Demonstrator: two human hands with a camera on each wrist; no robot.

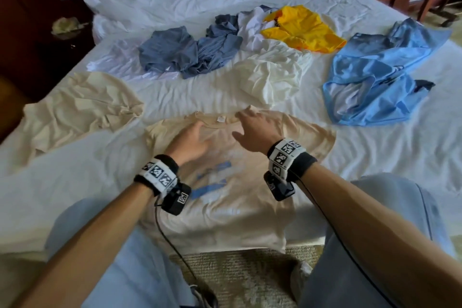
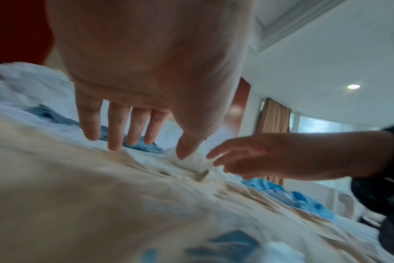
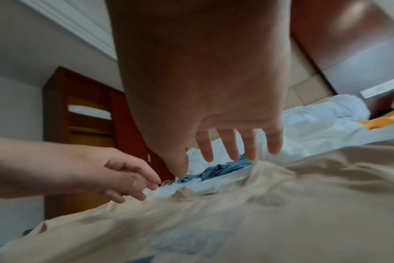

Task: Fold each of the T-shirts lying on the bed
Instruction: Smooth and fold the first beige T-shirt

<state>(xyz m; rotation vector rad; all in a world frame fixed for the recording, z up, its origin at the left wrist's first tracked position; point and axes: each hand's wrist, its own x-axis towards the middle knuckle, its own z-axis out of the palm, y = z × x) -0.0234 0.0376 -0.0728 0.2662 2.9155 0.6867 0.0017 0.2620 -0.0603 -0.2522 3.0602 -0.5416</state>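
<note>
Hands (image 1: 225, 135) blurred above beige T-shirt (image 1: 250, 195), fingers (image 2: 115, 131) spread, holding nothing.

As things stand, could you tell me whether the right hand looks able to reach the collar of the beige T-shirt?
Probably yes: the right hand is open over the beige T-shirt, fingertips beside its collar, with nothing between.
</note>
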